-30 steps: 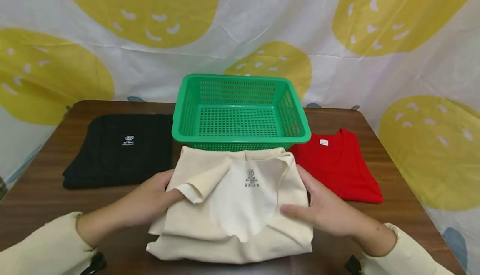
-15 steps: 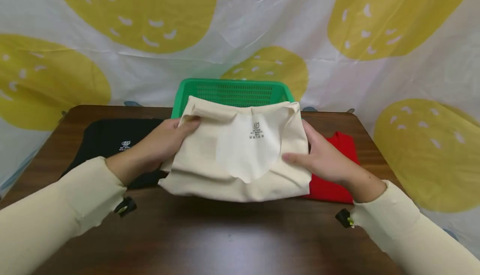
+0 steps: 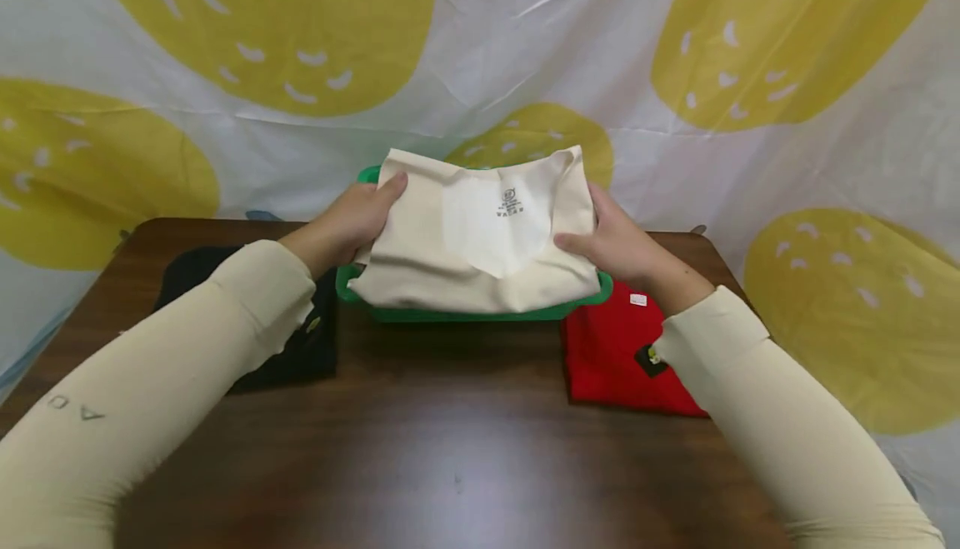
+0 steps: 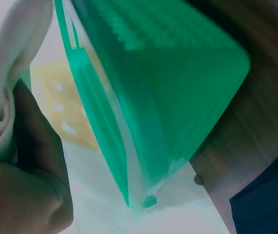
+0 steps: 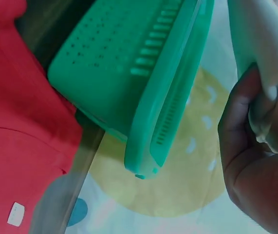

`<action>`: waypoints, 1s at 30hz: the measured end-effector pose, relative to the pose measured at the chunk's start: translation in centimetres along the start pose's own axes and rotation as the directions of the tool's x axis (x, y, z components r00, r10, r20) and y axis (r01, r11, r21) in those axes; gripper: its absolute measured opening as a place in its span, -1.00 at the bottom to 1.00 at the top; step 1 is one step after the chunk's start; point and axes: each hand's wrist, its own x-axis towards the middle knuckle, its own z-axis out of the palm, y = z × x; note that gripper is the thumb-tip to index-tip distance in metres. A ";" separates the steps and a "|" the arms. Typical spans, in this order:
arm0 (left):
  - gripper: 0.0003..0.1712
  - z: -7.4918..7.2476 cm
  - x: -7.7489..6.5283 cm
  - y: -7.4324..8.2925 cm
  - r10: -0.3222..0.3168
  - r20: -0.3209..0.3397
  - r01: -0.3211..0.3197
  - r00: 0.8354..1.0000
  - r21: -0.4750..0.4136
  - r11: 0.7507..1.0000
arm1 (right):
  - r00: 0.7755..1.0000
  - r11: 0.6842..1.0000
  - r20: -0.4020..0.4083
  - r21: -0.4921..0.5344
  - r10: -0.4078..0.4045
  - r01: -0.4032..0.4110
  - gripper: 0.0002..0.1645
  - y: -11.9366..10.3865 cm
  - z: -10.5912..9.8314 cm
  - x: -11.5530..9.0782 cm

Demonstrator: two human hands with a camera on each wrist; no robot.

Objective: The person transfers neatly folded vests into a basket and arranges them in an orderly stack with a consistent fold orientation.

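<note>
A folded cream shirt [image 3: 412,232] with a printed neck label is held level above the green basket [image 3: 480,314], covering most of it in the head view. My left hand [image 3: 360,217] grips the shirt's left edge, thumb on top. On the opposite edge my right hand [image 3: 618,237] grips it the same way. The left wrist view shows the left hand [image 4: 31,180] curled round the cloth, near the basket's wall [image 4: 187,92]. In the right wrist view the right hand [image 5: 250,141] curls round the cloth, apart from the basket's rim [image 5: 148,112].
A folded black shirt [image 3: 318,349] lies left of the basket, partly behind the left sleeve. A folded red shirt [image 3: 607,357] lies on the right, partly under the right forearm. The brown table [image 3: 450,432] meets a patterned cloth backdrop [image 3: 300,149] behind the basket.
Both hands have lifted the cream shirt off the table and carried it forward over the basket. The left thumb now presses on the shirt's top, where a flap was folded over before.
</note>
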 end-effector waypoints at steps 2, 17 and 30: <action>-0.33 -0.1 0.8 -0.1 -0.008 0.002 0.008 1.000 0.007 1.000 | 1.000 0.999 0.003 0.035 0.021 -0.021 -0.10 0.2 0.1 0.9; -0.41 0.7 2.7 -1.6 -0.078 0.101 0.049 0.992 0.261 0.964 | 0.990 0.944 0.042 -0.309 0.134 -0.115 -0.03 1.8 2.0 4.3; -0.50 2.5 3.1 -3.8 -0.074 0.135 0.006 0.988 0.449 0.893 | 0.966 0.786 0.109 -0.605 0.235 -0.123 0.00 3.7 4.1 3.6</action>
